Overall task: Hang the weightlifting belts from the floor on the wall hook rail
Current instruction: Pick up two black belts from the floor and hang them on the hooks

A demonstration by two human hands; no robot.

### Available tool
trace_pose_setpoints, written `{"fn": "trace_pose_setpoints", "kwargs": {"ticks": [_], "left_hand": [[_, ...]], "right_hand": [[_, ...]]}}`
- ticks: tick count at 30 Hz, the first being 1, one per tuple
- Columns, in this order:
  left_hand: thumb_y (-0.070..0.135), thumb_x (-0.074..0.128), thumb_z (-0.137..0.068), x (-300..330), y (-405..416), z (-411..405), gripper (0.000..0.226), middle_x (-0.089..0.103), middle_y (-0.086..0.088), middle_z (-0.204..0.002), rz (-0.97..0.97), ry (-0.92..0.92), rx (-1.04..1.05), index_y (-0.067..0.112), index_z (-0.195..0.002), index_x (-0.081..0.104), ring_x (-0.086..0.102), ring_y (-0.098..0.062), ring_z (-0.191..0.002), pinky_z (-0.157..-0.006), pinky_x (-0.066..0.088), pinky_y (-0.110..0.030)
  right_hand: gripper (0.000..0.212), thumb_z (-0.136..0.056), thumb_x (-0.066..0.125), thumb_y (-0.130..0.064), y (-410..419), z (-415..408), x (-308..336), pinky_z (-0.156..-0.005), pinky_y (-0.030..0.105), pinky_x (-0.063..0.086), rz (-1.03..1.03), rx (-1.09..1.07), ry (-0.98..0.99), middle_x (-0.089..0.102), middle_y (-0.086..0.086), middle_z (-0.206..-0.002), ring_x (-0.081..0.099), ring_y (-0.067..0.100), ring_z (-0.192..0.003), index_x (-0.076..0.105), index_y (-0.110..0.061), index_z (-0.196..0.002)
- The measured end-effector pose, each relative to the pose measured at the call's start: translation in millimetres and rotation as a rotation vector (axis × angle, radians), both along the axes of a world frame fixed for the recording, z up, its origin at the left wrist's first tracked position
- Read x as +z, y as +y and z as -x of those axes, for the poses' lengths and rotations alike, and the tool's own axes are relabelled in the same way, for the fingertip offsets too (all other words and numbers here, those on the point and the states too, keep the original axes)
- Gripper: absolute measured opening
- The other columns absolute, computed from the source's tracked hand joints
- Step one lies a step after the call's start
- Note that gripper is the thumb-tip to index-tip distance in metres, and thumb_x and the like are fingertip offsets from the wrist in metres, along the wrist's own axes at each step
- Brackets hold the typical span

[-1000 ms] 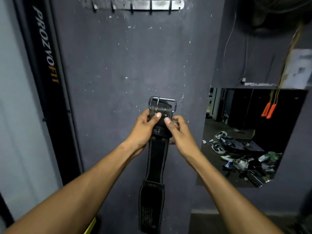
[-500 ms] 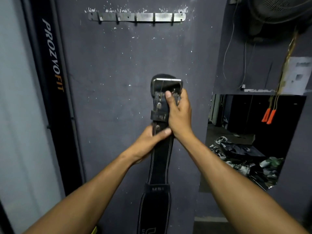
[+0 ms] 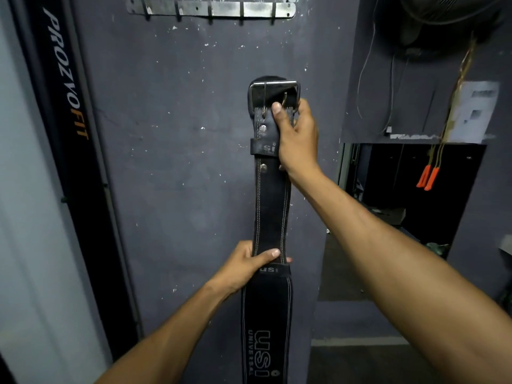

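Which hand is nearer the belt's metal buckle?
Right. The right hand grips the belt just under the buckle; the left hand holds it much lower.

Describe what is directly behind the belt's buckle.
Behind the buckle shows the belt's own dark rounded end, then the grey wall. The right hand covers the buckle's lower right; the hook rail sits higher, apart.

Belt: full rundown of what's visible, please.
The belt is black, leather-looking, with pale double stitching, rivets, a keeper loop and white "USI UNIVERSAL" print on its wider lower part. Its metal two-prong buckle is uppermost. It hangs upright before the grey wall, below the hook rail, not hooked. The right hand grips below the buckle; the left hand grips mid-strap.
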State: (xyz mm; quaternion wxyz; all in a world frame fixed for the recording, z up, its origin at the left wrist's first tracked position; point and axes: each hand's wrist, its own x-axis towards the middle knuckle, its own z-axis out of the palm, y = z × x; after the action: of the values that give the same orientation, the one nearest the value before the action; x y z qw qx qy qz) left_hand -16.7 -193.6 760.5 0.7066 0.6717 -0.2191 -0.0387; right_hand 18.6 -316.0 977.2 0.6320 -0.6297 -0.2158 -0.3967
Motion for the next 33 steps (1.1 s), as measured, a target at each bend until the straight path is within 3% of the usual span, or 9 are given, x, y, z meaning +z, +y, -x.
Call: {"fn": "trace_pose_setpoints", "kwargs": {"ticks": [3,6,13,18,23,26,29,31,33], "left_hand": [[0.023,0.079,-0.088,-17.8,-0.6,2.0,0.040,0.078,-0.004,-0.122,-0.031,0.005,-0.024,0.010,-0.126,0.071,0.074,-0.019,-0.115,-0.094,0.058,-0.025],[0.035,0.088,-0.073,-67.6,9.2,6.1,0.051,0.079,0.001,-0.119,-0.162,0.114,0.050,0.025,-0.121,0.072,0.074,-0.017,-0.113,-0.099,0.059,-0.034],[0.030,0.088,-0.077,-98.1,11.3,1.6,0.039,0.081,0.002,-0.109,-0.251,0.194,0.122,0.024,-0.112,0.074,0.077,-0.012,-0.103,-0.084,0.060,-0.023],[0.040,0.090,-0.071,-96.5,18.1,-0.8,0.065,0.077,0.002,-0.121,-0.317,0.192,0.078,0.021,-0.129,0.066,0.073,-0.014,-0.114,-0.105,0.057,-0.038],[0.033,0.075,-0.084,-15.2,13.0,-11.9,0.061,0.059,-0.005,-0.148,-0.092,0.053,0.073,0.017,-0.139,0.054,0.052,-0.018,-0.140,-0.120,0.040,-0.037],[0.034,0.058,-0.101,70.5,2.9,-17.6,0.039,0.062,-0.005,-0.143,0.179,-0.072,0.044,0.016,-0.136,0.057,0.059,-0.014,-0.128,-0.107,0.048,-0.032],[0.029,0.046,-0.109,140.9,-11.6,-25.9,0.040,0.065,-0.020,-0.137,0.311,-0.159,0.153,0.001,-0.137,0.056,0.064,-0.025,-0.118,-0.104,0.051,-0.042],[0.021,0.046,-0.110,165.9,-23.1,-28.2,0.033,0.071,-0.024,-0.120,0.356,-0.139,0.257,-0.003,-0.125,0.061,0.072,-0.029,-0.099,-0.097,0.057,-0.045],[0.014,0.045,-0.110,175.2,-30.7,-29.6,0.024,0.073,-0.020,-0.099,0.365,-0.123,0.348,0.002,-0.105,0.067,0.073,-0.023,-0.077,-0.079,0.062,-0.037]], "right_hand": [[0.022,-0.100,0.065,-0.037,-7.1,0.0,7.4,-0.094,0.055,0.058,-0.032,0.026,0.004,0.076,0.009,-0.107,0.073,0.030,-0.105,0.062,-0.017,-0.107],[0.036,-0.098,0.064,-0.039,-16.3,1.2,19.7,-0.094,0.056,0.057,-0.057,-0.002,-0.013,0.074,0.017,-0.108,0.071,0.038,-0.106,0.061,-0.006,-0.110],[0.016,-0.101,0.065,-0.032,-12.4,5.1,13.4,-0.094,0.052,0.058,-0.035,0.003,-0.021,0.076,0.007,-0.105,0.074,0.029,-0.104,0.062,-0.017,-0.104],[0.016,-0.101,0.065,-0.031,-18.0,-2.1,10.5,-0.094,0.051,0.058,-0.035,-0.012,-0.039,0.075,0.004,-0.103,0.073,0.030,-0.105,0.062,-0.016,-0.108],[0.023,-0.102,0.063,-0.034,-25.1,-9.5,-6.9,-0.096,0.049,0.058,-0.002,-0.033,0.035,0.076,0.003,-0.110,0.073,0.023,-0.106,0.064,-0.015,-0.114],[0.029,-0.102,0.064,-0.034,-21.9,-14.3,-28.3,-0.094,0.050,0.056,0.044,-0.063,0.096,0.076,0.008,-0.108,0.072,0.027,-0.103,0.064,-0.008,-0.114],[0.027,-0.102,0.065,-0.034,-15.4,-17.4,-49.4,-0.086,0.037,0.057,0.088,-0.042,0.132,0.076,0.003,-0.104,0.072,0.017,-0.097,0.063,-0.010,-0.112],[0.022,-0.101,0.065,-0.037,-10.2,-17.4,-61.6,-0.077,0.021,0.053,0.095,-0.054,0.138,0.073,-0.009,-0.098,0.070,-0.003,-0.088,0.058,-0.019,-0.111],[0.028,-0.099,0.066,-0.042,-7.7,-14.7,-69.0,-0.076,0.017,0.055,0.043,-0.040,0.148,0.073,-0.011,-0.098,0.070,-0.006,-0.085,0.050,-0.030,-0.118]]}}
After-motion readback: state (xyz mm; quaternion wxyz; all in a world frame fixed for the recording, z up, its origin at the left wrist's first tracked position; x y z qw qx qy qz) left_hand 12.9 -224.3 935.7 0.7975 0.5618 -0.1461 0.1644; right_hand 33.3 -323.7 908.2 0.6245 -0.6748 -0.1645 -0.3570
